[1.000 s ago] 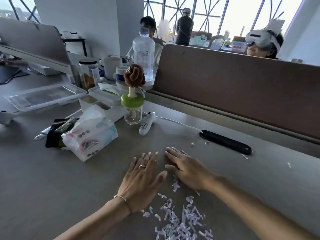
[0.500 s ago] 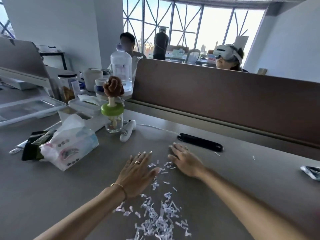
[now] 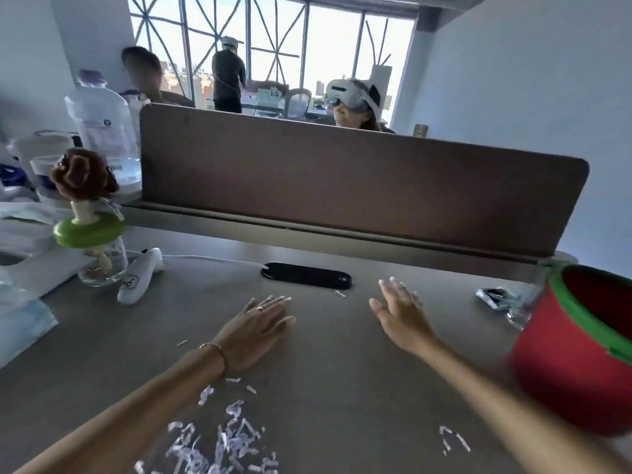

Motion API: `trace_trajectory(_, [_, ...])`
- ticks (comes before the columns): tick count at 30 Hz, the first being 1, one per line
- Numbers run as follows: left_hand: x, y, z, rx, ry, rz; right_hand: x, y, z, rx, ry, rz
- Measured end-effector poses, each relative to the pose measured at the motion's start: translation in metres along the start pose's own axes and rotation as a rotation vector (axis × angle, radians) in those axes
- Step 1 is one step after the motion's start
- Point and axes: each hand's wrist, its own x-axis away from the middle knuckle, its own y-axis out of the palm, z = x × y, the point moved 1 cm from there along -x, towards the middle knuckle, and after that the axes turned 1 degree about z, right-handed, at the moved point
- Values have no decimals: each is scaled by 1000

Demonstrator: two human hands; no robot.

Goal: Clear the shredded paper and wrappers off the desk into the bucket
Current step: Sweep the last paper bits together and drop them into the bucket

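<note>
White shredded paper (image 3: 219,439) lies heaped near the desk's front edge, between my forearms. A few more scraps (image 3: 453,437) sit right of my right arm, and one strip (image 3: 340,294) lies by the black bar. My left hand (image 3: 254,331) rests flat on the desk, fingers spread, holding nothing. My right hand (image 3: 402,314) hovers flat and empty further right. A red bucket (image 3: 561,367) with a green rim stands at the right edge. A crumpled silver wrapper (image 3: 494,297) lies beyond the bucket.
A brown divider panel (image 3: 342,186) bounds the desk at the back. A black bar (image 3: 306,276) with a white cable, a white handheld device (image 3: 138,277), a green-lidded jar (image 3: 99,254) and a water bottle (image 3: 102,128) crowd the left. People sit and stand beyond the divider.
The view has swung right, bringing the red bucket and wrapper into sight. My hands have spread apart, the right one moving rightward; the shredded heap now lies nearer my elbows.
</note>
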Motion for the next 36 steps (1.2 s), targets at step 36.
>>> trace_trajectory(36, [237,-38,29,-133,-95,133,89,49,-187,-135,-585,-313])
